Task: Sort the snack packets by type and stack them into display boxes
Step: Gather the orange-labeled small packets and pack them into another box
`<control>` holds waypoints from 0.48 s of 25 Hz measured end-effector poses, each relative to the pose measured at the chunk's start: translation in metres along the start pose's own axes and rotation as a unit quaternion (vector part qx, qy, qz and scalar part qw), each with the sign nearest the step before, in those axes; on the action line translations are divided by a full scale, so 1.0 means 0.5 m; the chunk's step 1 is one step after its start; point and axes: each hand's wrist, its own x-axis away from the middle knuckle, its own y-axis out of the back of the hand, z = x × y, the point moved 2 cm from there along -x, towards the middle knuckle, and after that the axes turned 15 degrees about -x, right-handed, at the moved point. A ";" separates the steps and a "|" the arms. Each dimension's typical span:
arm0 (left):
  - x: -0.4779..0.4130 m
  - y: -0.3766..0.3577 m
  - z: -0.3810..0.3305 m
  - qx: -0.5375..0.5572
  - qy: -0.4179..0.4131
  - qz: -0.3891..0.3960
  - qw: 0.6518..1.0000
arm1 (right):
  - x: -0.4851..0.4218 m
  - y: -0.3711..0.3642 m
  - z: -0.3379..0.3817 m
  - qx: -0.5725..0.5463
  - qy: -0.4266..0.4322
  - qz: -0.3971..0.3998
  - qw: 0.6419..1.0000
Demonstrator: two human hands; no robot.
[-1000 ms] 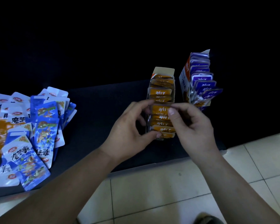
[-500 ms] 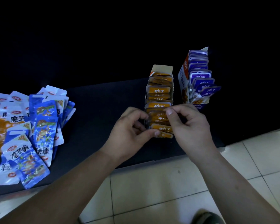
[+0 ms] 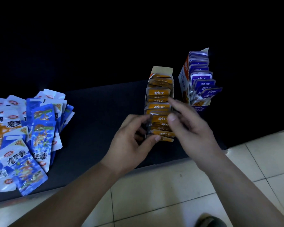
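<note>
Standing near the front edge of the dark surface (image 3: 102, 112), right of its middle, the orange display box (image 3: 162, 70) runs lengthwise from the front edge towards the back, its rear flap raised. Orange packets (image 3: 157, 92) fill it in an upright, overlapping row, printed faces towards the front edge.

The left hand (image 3: 129, 145) sits at the box's near left corner. Its grip is clamped on the orange display box: the curled fingers (image 3: 138, 123) lie against the left wall and the thumb tip presses the nearest end of the row.

The right hand (image 3: 192, 128) sits at the box's right side. Its grip is apart: the thumb tip touches the packets near the front of the row, while the motion-blurred fingers stretch along the right wall towards the back.

The purple display box (image 3: 183, 82) stands just beside the orange one, on its right and set further back. It holds an upright row of purple packets (image 3: 202, 79), the nearest ones leaning outward.

Loose blue-and-white packets (image 3: 39, 128) lie in an overlapping heap at the left edge of the surface, well apart from both boxes. Pale floor tiles (image 3: 170, 185) show below the front edge.
</note>
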 end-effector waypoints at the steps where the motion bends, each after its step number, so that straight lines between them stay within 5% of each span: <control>1: 0.002 0.000 -0.001 -0.022 -0.021 -0.009 1.000 | 0.015 0.002 -0.011 0.037 0.023 0.041 0.998; 5: -0.002 -0.014 -0.002 -0.053 -0.019 0.044 0.997 | 0.040 -0.011 -0.045 0.169 0.062 0.096 0.979; 12: 0.004 -0.056 0.013 -0.023 0.009 0.026 0.999 | 0.038 -0.029 -0.086 0.080 0.019 0.028 0.996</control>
